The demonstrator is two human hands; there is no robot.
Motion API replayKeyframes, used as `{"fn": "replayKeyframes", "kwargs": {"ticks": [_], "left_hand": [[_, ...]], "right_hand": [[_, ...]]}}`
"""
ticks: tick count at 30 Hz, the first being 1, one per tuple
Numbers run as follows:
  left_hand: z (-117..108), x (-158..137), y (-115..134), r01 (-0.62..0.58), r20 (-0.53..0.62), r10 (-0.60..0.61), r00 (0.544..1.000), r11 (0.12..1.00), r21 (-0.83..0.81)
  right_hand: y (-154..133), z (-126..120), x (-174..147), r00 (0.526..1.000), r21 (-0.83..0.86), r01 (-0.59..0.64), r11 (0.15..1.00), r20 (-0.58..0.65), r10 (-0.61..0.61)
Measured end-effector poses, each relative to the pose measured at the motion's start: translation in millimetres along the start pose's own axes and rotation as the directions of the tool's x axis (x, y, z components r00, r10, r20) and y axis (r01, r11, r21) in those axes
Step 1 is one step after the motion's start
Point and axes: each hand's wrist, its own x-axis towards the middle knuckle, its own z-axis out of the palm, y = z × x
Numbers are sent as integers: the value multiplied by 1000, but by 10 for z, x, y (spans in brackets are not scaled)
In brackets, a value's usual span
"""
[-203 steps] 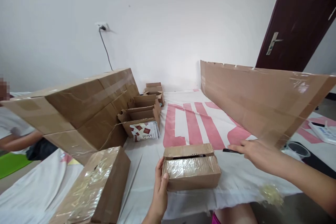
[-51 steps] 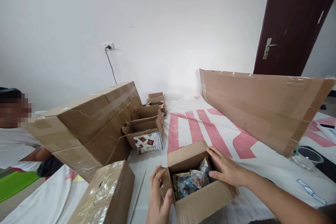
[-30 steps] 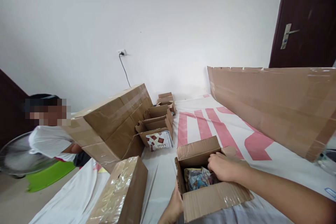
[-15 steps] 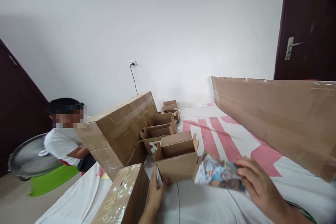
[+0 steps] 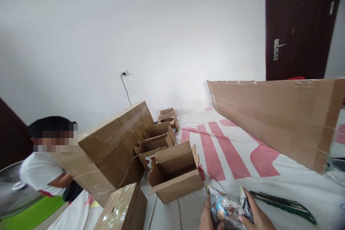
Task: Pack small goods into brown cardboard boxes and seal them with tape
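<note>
A shiny plastic packet (image 5: 225, 208) with blue, white and brown print lies between my two hands near the bottom of the head view. My left hand (image 5: 206, 218) grips its left side, and my right hand (image 5: 256, 215) is closed on its right end. Just beyond my left hand stands an open cardboard box (image 5: 178, 187), its torn flaps sticking up. Most of its inside is in shadow. To the right of my right hand rests a green-handled utility knife (image 5: 288, 206).
More open boxes (image 5: 155, 143) line up beside stacked taped cartons (image 5: 113, 147). A taped carton (image 5: 118, 208) stands front left. A long cardboard wall (image 5: 269, 115) bounds the right of the white and pink cloth (image 5: 237, 172). A person (image 5: 45, 169) sits at left beside a fan (image 5: 13, 187).
My left hand has left the open box and moved right onto the packet. My right hand has brought the packet nearer to me. The view has turned right, revealing the utility knife.
</note>
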Motion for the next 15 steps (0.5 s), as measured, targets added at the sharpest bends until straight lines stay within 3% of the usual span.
{"fn": "replayKeyframes", "kwargs": {"ticks": [1,4,6,9,12,15], "left_hand": [[38,136,148,-30,-50,30,998,1000,9],[46,736,693,-130,-214,106,971,987,-99],[18,1208,1032,-91,-208,32,978,955,-282],[44,1739,1310,-2,-161,-61,985,929,-369],[152,1785,1269,77,-44,-107,993,895,-440],[217,1367,998,126,98,-88,991,850,-512]], "right_hand": [[-94,-51,119,1000,64,-22,998,8,22],[-430,-378,736,990,256,-30,966,-127,65],[-591,-662,1249,974,396,-53,917,-183,135],[-632,-974,1803,953,437,-131,890,-193,235],[-514,-1020,1812,932,477,-195,857,-181,313],[-393,-845,1345,926,541,-232,809,-130,353]]}}
